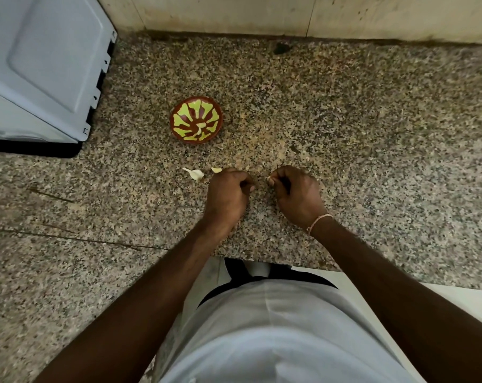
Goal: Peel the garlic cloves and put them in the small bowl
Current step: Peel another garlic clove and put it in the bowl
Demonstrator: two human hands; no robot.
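A small red bowl (196,120) with a yellow-green pattern sits on the speckled granite counter (344,134), with peeled garlic pieces (200,128) inside. Two unpeeled cloves lie nearer me: one (196,174) left of my left hand, another (216,170) touching its knuckles. My left hand (228,194) is curled, fingertips pointing right; what it holds is hidden. My right hand (296,194) is curled round a pale garlic clove (270,180) that peeks out at its fingertips. The hands are a small gap apart above the counter.
A grey-white appliance (43,67) fills the back left corner. A tiled wall (261,12) runs along the back. A dark smudge (281,47) lies near the wall. The counter's front edge (275,262) is just below my wrists.
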